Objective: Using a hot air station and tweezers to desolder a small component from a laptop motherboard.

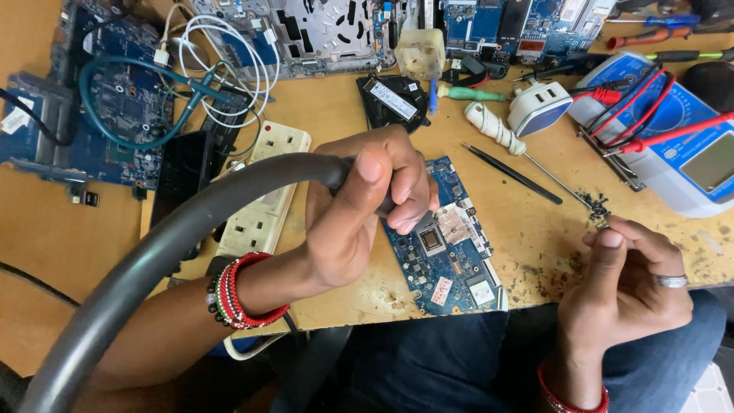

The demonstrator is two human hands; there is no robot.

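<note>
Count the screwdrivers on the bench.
4, maybe more. A white-handled one lies right of the board; a green-handled one above it; a red one and a black-and-green one top right. Clutter may hide others.

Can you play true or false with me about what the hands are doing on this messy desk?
1. The left hand grips a tool on a thick grey hose. True.
2. The tool's tip is over a red circuit board. False: the circuit board under it is blue.
3. The right hand lies flat and empty on the table. False: it is raised at the table's edge, with its fingertips pinching something small.
4. A white power strip lies to the left of the blue board. True.
5. A blue and white meter with red leads sits at the far right. True.
</note>
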